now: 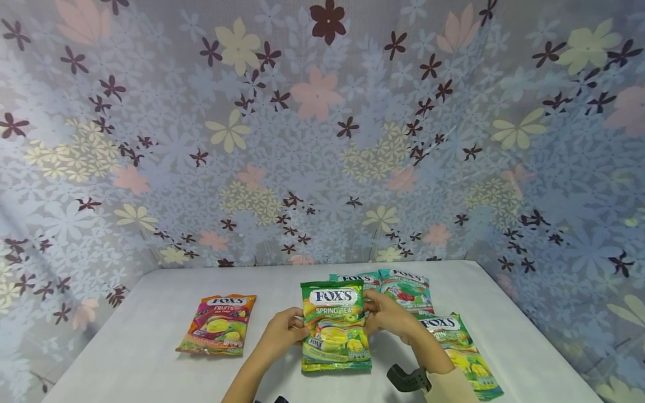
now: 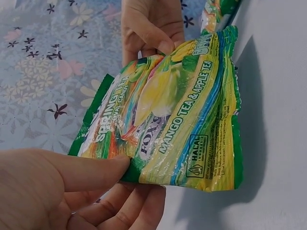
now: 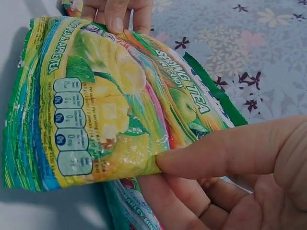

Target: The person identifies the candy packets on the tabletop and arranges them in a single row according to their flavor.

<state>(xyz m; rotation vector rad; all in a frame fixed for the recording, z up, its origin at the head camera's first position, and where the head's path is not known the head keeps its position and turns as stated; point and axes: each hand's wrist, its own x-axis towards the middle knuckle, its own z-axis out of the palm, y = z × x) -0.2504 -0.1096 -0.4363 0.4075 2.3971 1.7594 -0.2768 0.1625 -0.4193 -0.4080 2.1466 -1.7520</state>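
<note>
Currently holding the green Spring Tea bag (image 1: pixel 335 329) up over the white table (image 1: pixel 146 347), showing its printed front to the head view and apparently not touching the tabletop. Pinching one side edge with the left hand (image 1: pixel 284 336) and the opposite one with the right hand (image 1: pixel 393 316), pressing each thumb on the front and curling other fingers behind. Probably handling as a light, soft pouch, creasing under pressure and letting loose contents slide about inside. Looking glossy, so perhaps slipping a little under a weak grip. Seemingly calling for a hold at the side edges, near mid-height, rather than a tug at the crimped ends, perhaps risking a split there.

Not showing the bag's back in any view. Foreshortening the brand lettering heavily in both wrist views, and blurring much small print. Partly hiding a teal bag (image 1: pixel 353 277) behind the green one, a teal Mint Blossom bag (image 1: pixel 408 290) behind the right hand, and a second Spring Tea bag (image 1: pixel 471 364) behind the right forearm (image 1: pixel 432 347). Cutting off the left forearm (image 1: pixel 248 376) at the head view's bottom.
</note>
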